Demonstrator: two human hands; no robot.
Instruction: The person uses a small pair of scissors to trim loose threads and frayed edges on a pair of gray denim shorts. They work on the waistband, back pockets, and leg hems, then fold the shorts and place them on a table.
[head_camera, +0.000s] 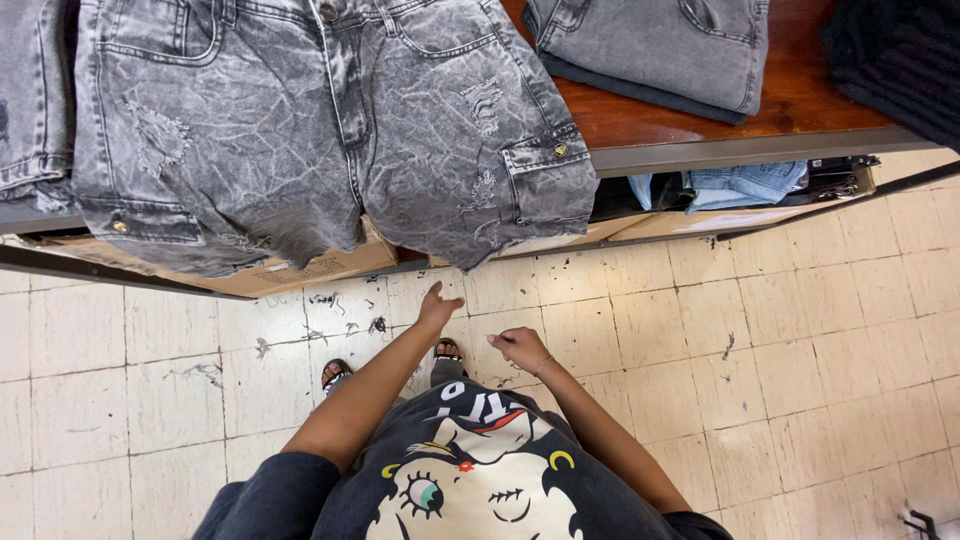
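Observation:
A pair of grey acid-washed denim shorts (330, 130) lies spread on a wooden table (800, 95), its leg hems hanging over the front edge. My left hand (437, 307) reaches out low toward the hanging hem, fingers loosely apart, holding nothing and not touching the denim. My right hand (520, 347) stays lower and closer to my body, fingers curled in; nothing shows in it. Both hands are over the tiled floor, below the table edge.
More folded grey denim (660, 45) and a dark garment (900, 55) lie on the table at right. Cardboard boxes (300, 272) and blue denim (745, 183) sit on a lower shelf. The pale tiled floor (800, 340) is strewn with thread scraps. My sandalled feet (337, 375) show below.

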